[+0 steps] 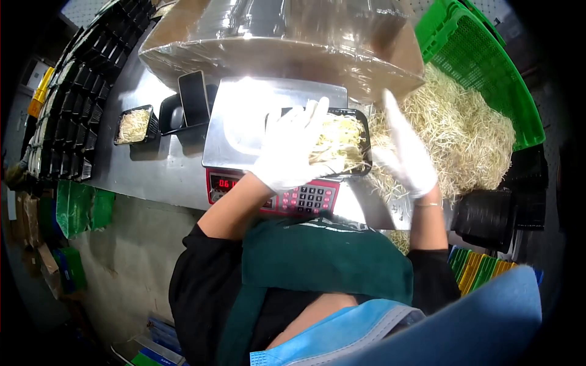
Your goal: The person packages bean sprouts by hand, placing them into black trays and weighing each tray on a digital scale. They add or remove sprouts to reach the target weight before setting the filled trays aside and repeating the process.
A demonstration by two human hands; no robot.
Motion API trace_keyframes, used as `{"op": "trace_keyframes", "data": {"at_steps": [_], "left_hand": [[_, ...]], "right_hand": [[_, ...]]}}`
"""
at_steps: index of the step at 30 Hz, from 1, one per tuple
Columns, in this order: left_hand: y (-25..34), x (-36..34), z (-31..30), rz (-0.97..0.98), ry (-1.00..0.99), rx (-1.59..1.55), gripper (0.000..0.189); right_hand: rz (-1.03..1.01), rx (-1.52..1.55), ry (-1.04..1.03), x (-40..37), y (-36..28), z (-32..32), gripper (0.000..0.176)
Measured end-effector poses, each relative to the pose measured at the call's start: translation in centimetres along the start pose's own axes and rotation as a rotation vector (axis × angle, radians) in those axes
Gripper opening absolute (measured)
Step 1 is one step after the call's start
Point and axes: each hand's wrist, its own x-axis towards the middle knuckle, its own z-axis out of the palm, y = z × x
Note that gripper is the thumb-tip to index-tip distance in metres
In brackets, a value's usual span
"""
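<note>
A black tray [367,143] filled with pale bean sprouts [342,141] rests on the steel plate of a scale [235,146]. My left hand [293,146], in a white glove, lies over the tray's left part and the sprouts, its fingers spread; whether it grips any sprouts cannot be made out. The scale's red display [226,183] shows lit digits, partly covered by my left forearm. To the right of the tray, my right hand [409,149], also gloved, is raised beside the sprout pile [464,131] with thumb and fingers apart and nothing held.
A plastic-wrapped box [281,61] stands behind the scale. Left of it are a phone [194,99], a black tray [171,114] and a small filled tray [133,126]. Stacked black trays [76,110] line the far left; a green crate [488,73] stands at the right.
</note>
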Motion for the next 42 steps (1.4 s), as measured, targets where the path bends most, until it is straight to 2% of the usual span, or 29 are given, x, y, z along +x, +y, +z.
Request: {"op": "trace_keyframes", "data": {"at_steps": [1,2,3,4,5,7,8,10,11,13,15,17,19,21,22,23,25,29,31,32,33,34,36,37,38,39,40,41,42], "left_hand": [[0.3,0.2,0.2,-0.013,-0.032,0.038,0.093],[0.1,0.3,0.5,-0.015,-0.115,0.068,0.096],[-0.1,0.4,0.9,-0.029,-0.133,0.129,0.092],[-0.2,0.5,0.2,-0.04,-0.18,0.095,0.091],[-0.3,0.5,-0.5,-0.055,-0.225,0.06,0.09],[-1.2,-0.2,0.3,-0.023,-0.172,0.043,0.091],[-0.9,0.0,-0.2,-0.045,-0.191,-0.007,0.091],[-0.8,0.2,-0.5,-0.027,-0.187,-0.017,0.092],[-0.5,0.6,-0.9,-0.059,-0.217,-0.046,0.094],[-0.5,0.4,-0.8,-0.067,-0.207,-0.055,0.096],[-0.5,0.4,-1.0,-0.077,-0.202,-0.077,0.096],[-0.6,0.5,-1.1,-0.076,-0.192,-0.082,0.095],[-1.0,0.4,-0.6,-0.031,-0.156,-0.021,0.093],[-1.4,0.4,-0.3,-0.017,-0.137,-0.017,0.093],[-1.5,0.4,-0.2,-0.015,-0.114,-0.036,0.093],[-1.3,0.7,-0.7,-0.038,-0.117,-0.066,0.093],[-1.1,0.8,-1.0,-0.06,-0.118,-0.098,0.094],[-1.1,-0.4,-1.5,-0.081,-0.11,-0.004,0.096],[-1.4,-1.4,-2.7,-0.159,-0.127,0.001,0.096],[-1.7,-2.5,-3.4,-0.18,-0.149,0.034,0.098],[-2.2,-3.5,-4.2,-0.199,-0.169,0.067,0.099],[-2.7,-4.4,-4.4,-0.234,-0.155,0.085,0.1],[-3.3,-5.9,-4.8,-0.309,-0.115,0.126,0.101],[-3.5,-6.0,-5.1,-0.328,-0.117,0.095,0.1],[-3.7,-6.1,-4.8,-0.314,-0.097,0.092,0.1],[-3.9,-6.1,-4.6,-0.297,-0.076,0.094,0.1],[-3.7,-5.7,-4.9,-0.322,-0.111,0.08,0.1],[-3.6,-5.9,-4.8,-0.316,-0.102,0.092,0.1],[-3.8,-6.0,-4.6,-0.286,-0.081,0.108,0.097]], "right_hand": [[-0.091,-0.01,0.016,1.5,-1.8,1.3,0.095],[-0.132,-0.06,-0.073,2.4,-3.1,3.4,0.098],[-0.175,-0.113,-0.158,2.7,-3.5,5.4,0.101],[-0.221,-0.162,-0.123,2.6,-3.1,6.1,0.102],[-0.245,-0.135,-0.155,3.1,-3.7,4.9,0.099],[-0.296,-0.088,-0.261,4.5,-3.3,3.0,0.097],[-0.268,0.02,-0.278,5.7,-2.9,1.9,0.09],[-0.263,0.017,-0.055,10.1,-2.4,0.7,0.065],[-0.233,0.025,0.016,12.9,-0.5,0.6,0.056],[-0.021,-0.338,-0.079,20.0,3.2,-0.5,0.045],[0.109,-0.603,-0.389,26.1,7.3,-0.7,0.059],[0.029,-0.629,-0.768,32.1,24.7,6.9,0.076],[0.449,-0.639,-0.569,28.2,16.5,5.6,0.084],[0.188,-0.741,-0.851,29.0,17.0,8.1,0.075],[0.224,-0.753,-0.795,29.2,17.8,8.1,0.055],[0.138,-0.723,-0.767,29.0,15.9,7.3,0.04],[0.185,-0.745,-0.679,28.6,16.2,7.5,0.035],[0.202,-0.765,-0.26,26.8,14.6,3.2,0.03],[0.257,-0.722,-0.245,25.3,15.5,1.9,0.032],[0.35,-0.722,-0.274,24.1,14.4,0.9,0.041],[0.181,-0.656,0.055,21.7,16.2,1.7,0.055],[0.213,-0.566,0.001,19.9,10.8,-0.8,0.055],[0.145,0.184,0.091,17.7,8.7,-1.0,0.045],[-0.334,-0.172,0.327,16.2,8.0,1.0,0.042],[-0.32,-0.011,0.231,14.1,4.6,2.2,0.042],[-0.007,0.307,-0.22,13.2,1.9,2.9,0.046],[-0.648,-0.163,0.241,13.3,2.9,8.3,0.052],[-0.457,-0.181,-0.159,11.8,1.0,8.4,0.059],[-0.43,-0.194,-0.273,10.6,1.4,9.6,0.06]]}}
